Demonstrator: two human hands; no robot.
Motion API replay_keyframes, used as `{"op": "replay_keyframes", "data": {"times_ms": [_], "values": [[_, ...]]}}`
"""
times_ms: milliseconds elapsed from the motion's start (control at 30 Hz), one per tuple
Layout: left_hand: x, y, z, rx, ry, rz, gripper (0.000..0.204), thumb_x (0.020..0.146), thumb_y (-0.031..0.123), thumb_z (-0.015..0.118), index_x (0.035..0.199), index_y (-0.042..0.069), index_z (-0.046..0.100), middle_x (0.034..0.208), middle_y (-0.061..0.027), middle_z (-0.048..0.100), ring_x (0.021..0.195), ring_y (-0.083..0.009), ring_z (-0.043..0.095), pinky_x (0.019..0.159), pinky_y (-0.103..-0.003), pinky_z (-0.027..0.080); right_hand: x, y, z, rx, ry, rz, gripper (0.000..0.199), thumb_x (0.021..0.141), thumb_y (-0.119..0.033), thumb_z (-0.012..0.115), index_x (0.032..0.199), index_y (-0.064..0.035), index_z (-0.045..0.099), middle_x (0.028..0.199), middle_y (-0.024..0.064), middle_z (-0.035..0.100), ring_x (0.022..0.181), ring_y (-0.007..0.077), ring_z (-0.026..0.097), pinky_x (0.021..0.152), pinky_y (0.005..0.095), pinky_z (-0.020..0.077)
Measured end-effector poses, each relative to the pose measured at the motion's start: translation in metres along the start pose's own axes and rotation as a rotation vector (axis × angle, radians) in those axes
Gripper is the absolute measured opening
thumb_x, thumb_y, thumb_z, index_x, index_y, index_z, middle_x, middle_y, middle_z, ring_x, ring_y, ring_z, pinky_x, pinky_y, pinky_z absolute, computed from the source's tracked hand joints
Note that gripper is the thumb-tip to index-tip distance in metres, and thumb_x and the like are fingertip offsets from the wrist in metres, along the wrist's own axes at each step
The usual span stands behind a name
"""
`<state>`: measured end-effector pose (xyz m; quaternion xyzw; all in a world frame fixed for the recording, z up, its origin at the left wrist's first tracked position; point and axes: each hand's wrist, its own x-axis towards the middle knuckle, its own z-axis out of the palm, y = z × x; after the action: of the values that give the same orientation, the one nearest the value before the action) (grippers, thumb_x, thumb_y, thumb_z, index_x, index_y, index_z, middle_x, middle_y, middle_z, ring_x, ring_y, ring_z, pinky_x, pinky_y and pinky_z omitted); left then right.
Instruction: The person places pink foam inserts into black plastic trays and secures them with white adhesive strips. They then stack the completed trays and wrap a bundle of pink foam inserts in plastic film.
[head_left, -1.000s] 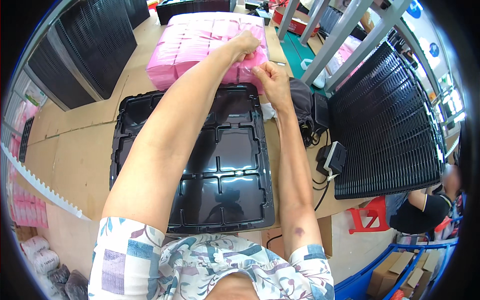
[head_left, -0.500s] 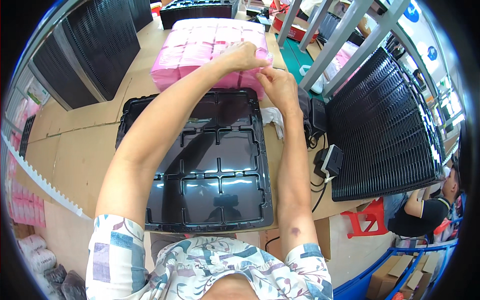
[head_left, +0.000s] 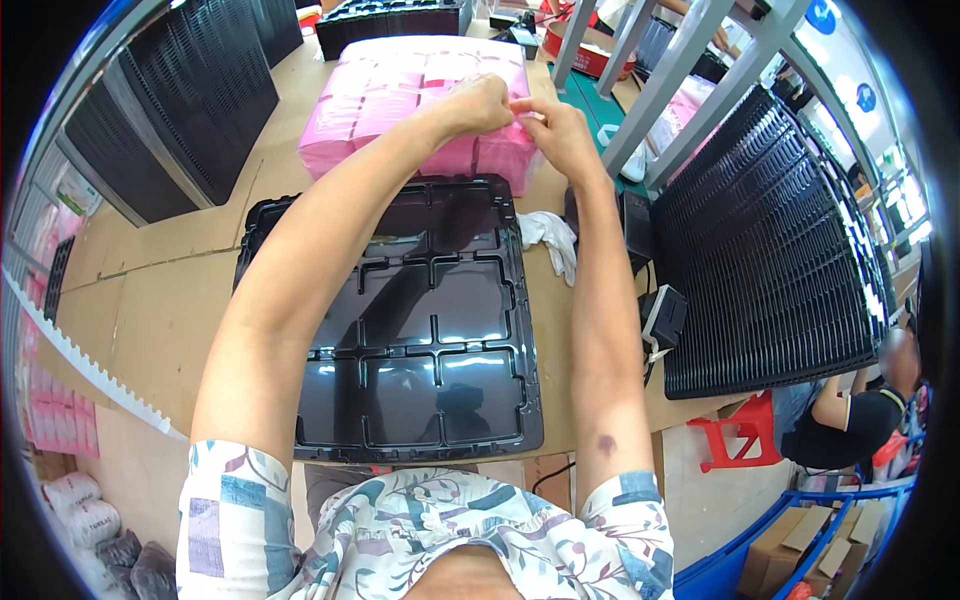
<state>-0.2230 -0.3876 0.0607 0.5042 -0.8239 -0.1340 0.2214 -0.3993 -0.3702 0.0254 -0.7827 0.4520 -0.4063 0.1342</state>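
A big block of pink packs in clear pink film point(head_left: 385, 100) lies beyond the black plastic tray point(head_left: 462, 300) in front of me. My left hand point(head_left: 484, 104) reaches over the block to its right part, fingers closed in a pinch on the pink film. Beside it, at the block's right edge, my right hand point(head_left: 556, 132) pinches the same film with thumb and forefinger. The fingertips of both hands are close together, and the exact bit of film between them is partly hidden. Shallow square compartments divide the tray, which holds no parts.
Stacks of black trays stand at the left point(head_left: 190, 110) and the right point(head_left: 765, 260). A white cloth point(head_left: 550, 240) lies right of the tray, near a black-and-white device point(head_left: 662, 322). Grey metal bars point(head_left: 670, 90) rise at the right. A person point(head_left: 845, 425) sits at the far right.
Both hands have shifted slightly at the block's right edge; the right hand rose and moved a little away from me. More of the white cloth shows. The tray stays put.
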Motion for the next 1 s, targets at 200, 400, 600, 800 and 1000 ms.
{"op": "replay_keyframes", "data": {"times_ms": [200, 400, 600, 800, 1000], "values": [[-0.002, -0.006, 0.005, -0.125, 0.070, -0.004, 0.021, 0.084, 0.019, 0.065, 0.075, 0.000, 0.065, 0.064, -0.0088, 0.062, 0.061, -0.0162, 0.058, 0.058, -0.036, 0.046, 0.023, -0.001, -0.013, -0.206, -0.082, -0.194, 0.023, 0.083, -0.013, 0.069, 0.104, -0.0067, 0.073, 0.085, 0.0156, 0.070, 0.075, 0.0258, 0.067, 0.070, 0.0357, 0.0512], [0.000, -0.009, 0.013, -0.016, 0.134, 0.024, 0.026, 0.087, 0.022, 0.059, 0.078, -0.002, 0.062, 0.065, -0.0148, 0.059, 0.063, -0.0202, 0.058, 0.060, -0.039, 0.045, 0.038, 0.006, -0.005, -0.358, -0.075, -0.293, 0.018, 0.085, -0.017, 0.064, 0.094, -0.0039, 0.073, 0.085, 0.0189, 0.069, 0.081, 0.0349, 0.067, 0.073, 0.0417, 0.0515], [-0.028, 0.011, 0.019, -0.190, 0.035, 0.070, 0.021, 0.091, 0.018, 0.054, 0.086, -0.001, 0.060, 0.071, -0.0148, 0.058, 0.070, -0.0205, 0.062, 0.066, -0.038, 0.047, 0.041, 0.031, 0.017, -0.497, 0.053, -0.112, 0.020, 0.086, -0.023, 0.064, 0.094, -0.0084, 0.075, 0.088, 0.0188, 0.070, 0.085, 0.0370, 0.068, 0.083, 0.0456, 0.0526], [-0.048, -0.016, 0.026, -0.122, 0.448, 0.141, 0.015, 0.091, 0.015, 0.057, 0.093, 0.000, 0.061, 0.079, -0.0142, 0.064, 0.075, -0.0250, 0.064, 0.070, -0.038, 0.049, 0.043, 0.020, -0.004, 0.334, -0.175, 0.254, 0.028, 0.080, -0.011, 0.069, 0.108, -0.0071, 0.072, 0.084, 0.0102, 0.070, 0.078, 0.0233, 0.067, 0.080, 0.0318, 0.0542], [-0.049, -0.005, 0.028, -0.194, 0.460, 0.005, 0.013, 0.090, 0.014, 0.059, 0.091, 0.002, 0.063, 0.077, -0.0118, 0.065, 0.070, -0.0220, 0.063, 0.067, -0.036, 0.049, 0.046, 0.000, -0.002, -0.066, -0.107, -0.397, 0.038, 0.078, -0.013, 0.070, 0.116, -0.0092, 0.069, 0.108, 0.0133, 0.069, 0.092, 0.0289, 0.067, 0.083, 0.0359, 0.0532]]}}
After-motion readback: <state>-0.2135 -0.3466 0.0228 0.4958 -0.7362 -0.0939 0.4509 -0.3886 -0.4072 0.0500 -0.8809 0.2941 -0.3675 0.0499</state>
